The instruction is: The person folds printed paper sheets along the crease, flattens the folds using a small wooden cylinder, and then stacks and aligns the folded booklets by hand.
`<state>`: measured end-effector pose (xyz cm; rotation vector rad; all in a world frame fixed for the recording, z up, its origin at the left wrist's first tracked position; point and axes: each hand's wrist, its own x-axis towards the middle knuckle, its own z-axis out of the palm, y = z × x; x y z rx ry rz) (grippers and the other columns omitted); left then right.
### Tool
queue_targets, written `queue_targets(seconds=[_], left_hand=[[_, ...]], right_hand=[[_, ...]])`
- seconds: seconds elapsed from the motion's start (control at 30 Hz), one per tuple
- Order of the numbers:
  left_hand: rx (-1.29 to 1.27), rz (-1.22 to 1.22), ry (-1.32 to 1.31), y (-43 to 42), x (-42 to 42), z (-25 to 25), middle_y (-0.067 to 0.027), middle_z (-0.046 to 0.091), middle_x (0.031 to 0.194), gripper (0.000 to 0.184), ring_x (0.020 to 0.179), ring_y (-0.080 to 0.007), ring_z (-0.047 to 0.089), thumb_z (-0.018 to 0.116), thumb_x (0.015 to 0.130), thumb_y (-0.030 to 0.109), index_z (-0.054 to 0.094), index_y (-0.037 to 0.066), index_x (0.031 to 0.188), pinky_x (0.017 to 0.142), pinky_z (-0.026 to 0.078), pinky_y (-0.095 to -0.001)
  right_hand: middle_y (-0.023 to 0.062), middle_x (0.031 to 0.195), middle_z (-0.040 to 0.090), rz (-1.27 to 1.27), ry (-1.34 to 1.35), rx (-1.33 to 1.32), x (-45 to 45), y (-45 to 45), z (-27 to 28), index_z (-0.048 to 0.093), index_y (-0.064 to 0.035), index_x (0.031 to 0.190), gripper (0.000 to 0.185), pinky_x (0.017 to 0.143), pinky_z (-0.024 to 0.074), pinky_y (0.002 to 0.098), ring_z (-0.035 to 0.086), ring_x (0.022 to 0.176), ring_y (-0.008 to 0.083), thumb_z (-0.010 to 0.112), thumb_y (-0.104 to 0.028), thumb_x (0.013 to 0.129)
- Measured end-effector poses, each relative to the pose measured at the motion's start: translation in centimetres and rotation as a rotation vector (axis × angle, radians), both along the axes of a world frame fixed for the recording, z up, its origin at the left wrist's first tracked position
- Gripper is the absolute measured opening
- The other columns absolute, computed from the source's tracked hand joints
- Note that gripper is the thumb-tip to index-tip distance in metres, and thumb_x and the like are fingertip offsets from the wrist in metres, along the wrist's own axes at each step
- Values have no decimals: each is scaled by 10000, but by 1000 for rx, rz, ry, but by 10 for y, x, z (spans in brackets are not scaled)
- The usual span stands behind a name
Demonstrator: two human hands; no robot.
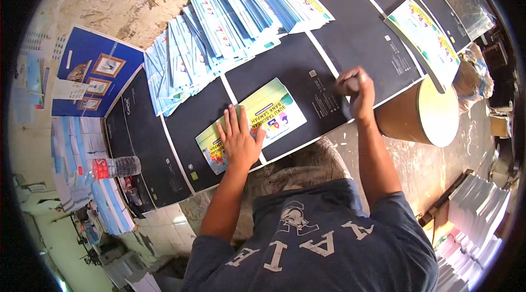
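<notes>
Booklet [279,106] is pinned to the dark surface [366,34] by the left hand [241,146], fingers [234,120] spread; the right hand [359,93] is curled, whether around anything cannot be told. The booklet could be creased by uneven pressure.

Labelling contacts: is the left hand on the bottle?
No, the left hand lies flat on printed paper, away from the bottle.

I see a yellow-green booklet [282,106] (its print upside down to me) flat on the black tabletop [276,67], perhaps opened out.
</notes>
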<state>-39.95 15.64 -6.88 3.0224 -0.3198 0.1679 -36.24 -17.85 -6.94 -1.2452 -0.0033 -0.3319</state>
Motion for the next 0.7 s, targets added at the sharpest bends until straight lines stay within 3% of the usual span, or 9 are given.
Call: queue_targets(seconds=[0.07, 0.2, 0.27, 0.4, 0.47, 0.53, 0.57, 0.6, 0.7], left_hand=[[43, 4, 48, 0, 0, 3, -238, 282, 1604, 807, 1498, -382, 243, 578, 917, 497, 343, 41, 1539, 1194, 129, -601], [41, 6, -30, -1, 1, 0, -229, 303, 1598, 673, 1496, -377, 254, 542, 947, 414, 427, 37, 1493, 1189, 108, -614], [27, 13, -4, -3, 0, 8, -240, 290, 1600, 621, 1502, -386, 234, 474, 973, 335, 412, 1, 1493, 1201, 65, -604], [-19, 17, -5, 1, 2, 0, -212, 325, 1590, 597, 1488, -387, 270, 480, 989, 306, 383, 59, 1524, 1182, 134, -622], [-56, 22, -39, 1, 6, 0, -204, 327, 1589, 565, 1485, -389, 277, 453, 1002, 287, 390, 57, 1515, 1181, 164, -616], [-102, 25, 7, 4, 3, -3, -208, 327, 1586, 551, 1480, -386, 290, 441, 1011, 283, 392, 53, 1509, 1180, 189, -602], [-89, 29, -9, 4, 3, -3, -212, 333, 1581, 552, 1479, -381, 297, 461, 1006, 271, 392, 33, 1500, 1175, 214, -590], [-122, -11, -80, 4, 2, 4, -217, 344, 1571, 570, 1482, -377, 293, 482, 1001, 258, 374, -6, 1495, 1168, 226, -589], [-202, -22, -106, 13, 4, -4, -229, 360, 1556, 595, 1463, -405, 311, 524, 992, 269, 378, -47, 1475, 1161, 240, -584]], right_hand=[[105, 795, 645, 45, -79, -69, -13, 45, 30, 627, -14, 799, 511, 633, 463, 325, 595, 695, 186, 523, -487, 962], [114, 671, 633, 414, -568, 18, -20, 100, 87, 592, -43, 703, 532, 673, 499, 407, 632, 669, 301, 564, -533, 908], [114, 684, 637, 300, -197, -144, -26, 116, 18, 587, -37, 696, 569, 665, 485, 412, 633, 671, 304, 537, -563, 905], [96, 670, 623, 393, -258, -184, -23, 131, 18, 573, -25, 682, 658, 594, 461, 368, 596, 626, 255, 413, -589, 980], [112, 671, 634, 456, -252, -147, -30, 150, 30, 547, -16, 644, 662, 591, 461, 373, 608, 639, 268, 426, -573, 979], [105, 666, 634, 525, -523, -112, -25, 156, 70, 528, -29, 633, 624, 587, 457, 381, 601, 623, 272, 444, -540, 982], [99, 647, 622, 504, -529, -25, -25, 159, 57, 531, -41, 640, 588, 596, 454, 386, 586, 596, 272, 461, -515, 981], [90, 641, 615, 389, -208, -275, -34, 164, 9, 548, -48, 648, 579, 604, 454, 371, 586, 593, 266, 462, -511, 984], [93, 654, 621, 454, -341, -244, -29, 163, 6, 560, -48, 655, 575, 613, 459, 360, 594, 615, 263, 453, -501, 993]])
